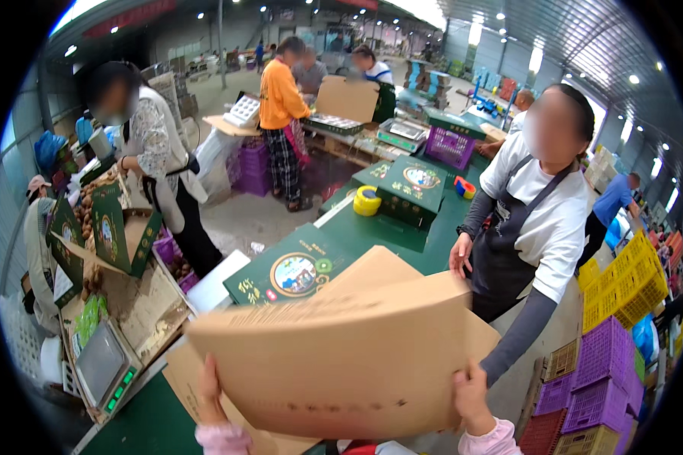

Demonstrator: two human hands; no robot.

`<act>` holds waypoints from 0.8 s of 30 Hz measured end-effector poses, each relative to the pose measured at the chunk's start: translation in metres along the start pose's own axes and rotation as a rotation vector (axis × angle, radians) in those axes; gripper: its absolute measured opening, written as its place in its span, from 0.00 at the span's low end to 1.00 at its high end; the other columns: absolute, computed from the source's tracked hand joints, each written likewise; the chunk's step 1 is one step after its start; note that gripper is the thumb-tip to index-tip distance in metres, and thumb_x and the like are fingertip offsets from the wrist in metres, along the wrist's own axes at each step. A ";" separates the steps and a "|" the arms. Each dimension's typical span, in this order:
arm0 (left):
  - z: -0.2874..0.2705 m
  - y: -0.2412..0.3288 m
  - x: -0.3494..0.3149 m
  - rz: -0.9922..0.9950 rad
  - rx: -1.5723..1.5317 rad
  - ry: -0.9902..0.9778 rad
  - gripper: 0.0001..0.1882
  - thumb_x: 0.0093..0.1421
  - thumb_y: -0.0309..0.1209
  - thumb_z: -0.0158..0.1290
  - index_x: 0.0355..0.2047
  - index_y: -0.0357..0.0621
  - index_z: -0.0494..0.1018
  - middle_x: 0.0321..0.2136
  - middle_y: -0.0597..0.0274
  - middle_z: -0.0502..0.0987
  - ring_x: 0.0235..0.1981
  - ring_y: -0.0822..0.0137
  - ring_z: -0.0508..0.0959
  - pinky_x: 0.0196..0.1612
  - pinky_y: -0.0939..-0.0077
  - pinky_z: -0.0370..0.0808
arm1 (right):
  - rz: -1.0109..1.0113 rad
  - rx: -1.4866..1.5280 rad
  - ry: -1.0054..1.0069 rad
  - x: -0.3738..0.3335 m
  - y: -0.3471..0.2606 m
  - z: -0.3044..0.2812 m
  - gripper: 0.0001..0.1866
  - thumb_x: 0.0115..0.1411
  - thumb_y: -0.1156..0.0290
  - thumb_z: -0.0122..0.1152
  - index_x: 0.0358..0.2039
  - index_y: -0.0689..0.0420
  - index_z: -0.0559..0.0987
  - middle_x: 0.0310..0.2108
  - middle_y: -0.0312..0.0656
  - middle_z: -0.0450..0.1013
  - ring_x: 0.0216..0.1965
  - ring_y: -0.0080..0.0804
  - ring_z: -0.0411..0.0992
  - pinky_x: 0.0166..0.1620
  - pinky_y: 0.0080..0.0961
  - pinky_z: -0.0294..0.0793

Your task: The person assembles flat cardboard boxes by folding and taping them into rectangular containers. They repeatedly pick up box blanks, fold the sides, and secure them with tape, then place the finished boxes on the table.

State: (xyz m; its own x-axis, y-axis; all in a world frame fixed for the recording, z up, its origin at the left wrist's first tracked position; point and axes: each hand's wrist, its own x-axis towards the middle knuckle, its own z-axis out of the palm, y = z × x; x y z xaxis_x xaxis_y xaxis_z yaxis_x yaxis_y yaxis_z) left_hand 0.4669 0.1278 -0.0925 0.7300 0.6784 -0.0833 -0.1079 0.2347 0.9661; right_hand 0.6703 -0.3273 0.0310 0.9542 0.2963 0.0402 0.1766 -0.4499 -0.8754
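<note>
Between my two hands, a brown cardboard carton point(334, 364) is held up in front of me, its broad side facing me. My left hand point(211, 390) grips its left edge, fingers partly hidden behind it. At the right edge, my right hand point(472, 396) is closed on the same carton. Behind it, more brown cardboard point(383, 269) lies at an angle. A printed dark green carton point(296, 269) rests flat on the green table, just beyond. Opposite me, a co-worker in a dark apron point(508, 227) has one hand point(461, 254) close to the carton's far right corner.
Green cartons point(417, 182) and a yellow tape roll point(366, 201) stand farther along the table. A digital scale point(106, 364) is at the left, near open green boxes point(110, 235). Purple crates point(599, 371) and yellow crates point(630, 280) stack at the right. Other people work around.
</note>
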 end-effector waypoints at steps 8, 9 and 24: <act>0.274 0.081 0.198 -0.169 0.562 -0.608 0.31 0.57 0.50 0.52 0.51 0.35 0.68 0.45 0.54 0.74 0.45 0.65 0.74 0.46 0.71 0.71 | 0.304 0.838 0.359 0.032 0.084 -0.043 0.23 0.67 0.55 0.40 0.49 0.63 0.68 0.39 0.41 0.72 0.37 0.28 0.72 0.40 0.23 0.73; 0.301 0.067 0.206 -0.225 0.699 -0.602 0.34 0.56 0.53 0.52 0.51 0.35 0.68 0.46 0.53 0.74 0.46 0.63 0.74 0.48 0.70 0.70 | 0.344 0.863 0.385 0.039 0.095 -0.053 0.22 0.68 0.56 0.40 0.49 0.63 0.68 0.38 0.42 0.72 0.36 0.27 0.71 0.40 0.23 0.73; 0.069 -0.080 0.008 0.188 1.010 0.614 0.30 0.54 0.35 0.54 0.56 0.39 0.61 0.59 0.46 0.59 0.60 0.49 0.59 0.61 0.58 0.56 | -0.199 -0.140 0.016 -0.007 0.052 0.012 0.22 0.55 0.80 0.54 0.52 0.58 0.69 0.53 0.48 0.66 0.54 0.51 0.63 0.57 0.46 0.62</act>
State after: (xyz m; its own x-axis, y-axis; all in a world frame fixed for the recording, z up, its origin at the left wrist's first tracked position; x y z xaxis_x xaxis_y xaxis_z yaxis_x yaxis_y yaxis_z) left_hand 0.5278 0.0662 -0.1530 0.2859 0.9270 0.2428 0.6010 -0.3709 0.7080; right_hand 0.6696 -0.3423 -0.0204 0.9008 0.3781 0.2135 0.3920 -0.4968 -0.7743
